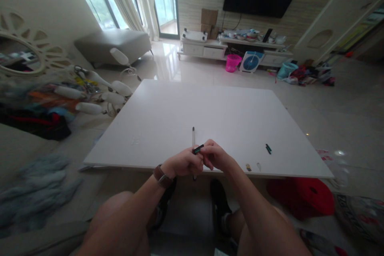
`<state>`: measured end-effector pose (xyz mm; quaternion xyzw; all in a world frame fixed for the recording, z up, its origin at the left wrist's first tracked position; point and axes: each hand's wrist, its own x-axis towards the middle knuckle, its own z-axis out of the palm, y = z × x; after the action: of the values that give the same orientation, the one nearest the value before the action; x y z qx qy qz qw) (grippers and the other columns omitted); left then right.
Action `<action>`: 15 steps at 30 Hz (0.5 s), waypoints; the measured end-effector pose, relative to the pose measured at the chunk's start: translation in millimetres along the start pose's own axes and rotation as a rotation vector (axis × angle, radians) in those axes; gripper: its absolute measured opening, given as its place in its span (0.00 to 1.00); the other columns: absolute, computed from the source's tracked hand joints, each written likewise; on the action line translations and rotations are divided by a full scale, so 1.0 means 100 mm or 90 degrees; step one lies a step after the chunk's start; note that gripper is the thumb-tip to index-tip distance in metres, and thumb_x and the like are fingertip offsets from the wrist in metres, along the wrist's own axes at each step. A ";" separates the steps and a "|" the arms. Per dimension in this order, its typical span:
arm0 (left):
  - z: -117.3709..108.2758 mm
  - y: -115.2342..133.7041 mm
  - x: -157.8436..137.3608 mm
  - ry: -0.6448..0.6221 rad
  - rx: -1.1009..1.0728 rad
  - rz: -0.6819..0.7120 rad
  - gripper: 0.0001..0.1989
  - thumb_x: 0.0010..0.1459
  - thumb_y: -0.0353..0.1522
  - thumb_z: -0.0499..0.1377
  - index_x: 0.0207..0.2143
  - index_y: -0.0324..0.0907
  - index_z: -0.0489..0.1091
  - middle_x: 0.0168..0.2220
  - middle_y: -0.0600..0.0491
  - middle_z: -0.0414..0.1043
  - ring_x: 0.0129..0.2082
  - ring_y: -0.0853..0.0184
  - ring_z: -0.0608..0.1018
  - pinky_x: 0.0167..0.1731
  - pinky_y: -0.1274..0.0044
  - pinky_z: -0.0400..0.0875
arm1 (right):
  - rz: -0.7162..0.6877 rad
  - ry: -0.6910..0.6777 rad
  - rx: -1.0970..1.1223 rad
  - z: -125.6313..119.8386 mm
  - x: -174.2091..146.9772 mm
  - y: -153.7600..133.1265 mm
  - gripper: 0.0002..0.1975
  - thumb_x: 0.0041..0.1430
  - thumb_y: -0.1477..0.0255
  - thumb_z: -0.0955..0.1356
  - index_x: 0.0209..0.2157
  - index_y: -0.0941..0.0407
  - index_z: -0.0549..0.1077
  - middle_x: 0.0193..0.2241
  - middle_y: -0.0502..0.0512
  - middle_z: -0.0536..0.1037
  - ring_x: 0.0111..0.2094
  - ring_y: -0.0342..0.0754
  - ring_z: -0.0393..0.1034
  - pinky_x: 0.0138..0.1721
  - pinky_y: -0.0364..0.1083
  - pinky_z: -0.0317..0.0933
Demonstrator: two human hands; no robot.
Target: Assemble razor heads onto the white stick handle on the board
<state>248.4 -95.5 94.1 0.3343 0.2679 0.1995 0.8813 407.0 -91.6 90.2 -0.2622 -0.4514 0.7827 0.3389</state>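
My left hand (pixel 188 161), with a brown-strapped watch on its wrist, is closed around a slim clear pen (pixel 193 135) at the table's near edge. The pen's dark tip points away from me, and its other end shows below the fist. A short black-and-green stick (pixel 198 149) lies across the top of the left fist. My right hand (pixel 216 155) has its fingers bent, with the fingertips pinching the stick's right end. Two similar dark sticks (pixel 268 149) lie on the white table (pixel 222 116) to the right.
A small yellow figure-shaped piece (pixel 248 167) and a clear teardrop-shaped piece (pixel 259 166) lie near the front edge. Faint clear pieces (pixel 135 140) are at left. A lamp with white shades (pixel 113 99) stands beside the table's left edge; a red stool (pixel 306 198) is at lower right.
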 end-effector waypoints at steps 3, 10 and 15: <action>0.01 0.04 0.00 -0.032 0.025 -0.013 0.08 0.35 0.23 0.62 0.24 0.35 0.72 0.13 0.63 0.52 0.14 0.79 0.51 0.16 0.81 0.43 | -0.019 0.004 0.005 -0.01 0.02 0.00 0.23 0.54 0.63 0.67 0.11 0.61 0.71 0.07 0.53 0.66 0.09 0.39 0.57 0.15 0.40 0.48; 0.00 0.10 -0.02 -0.053 0.027 0.005 0.05 0.34 0.25 0.62 0.19 0.36 0.68 0.11 0.64 0.47 0.13 0.79 0.50 0.15 0.80 0.43 | -0.013 -0.007 0.012 0.01 0.07 -0.03 0.22 0.52 0.61 0.67 0.11 0.61 0.71 0.07 0.53 0.66 0.08 0.39 0.57 0.15 0.40 0.50; 0.02 0.09 -0.03 -0.038 0.027 0.007 0.04 0.34 0.24 0.61 0.19 0.36 0.69 0.11 0.64 0.48 0.13 0.79 0.50 0.15 0.81 0.43 | -0.019 -0.002 0.004 0.03 0.08 -0.03 0.24 0.53 0.61 0.67 0.11 0.61 0.71 0.06 0.53 0.65 0.08 0.39 0.55 0.13 0.40 0.47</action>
<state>245.9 -91.8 102.8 0.3604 0.2437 0.1885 0.8805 400.8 -86.4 94.0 -0.2528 -0.4533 0.7795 0.3507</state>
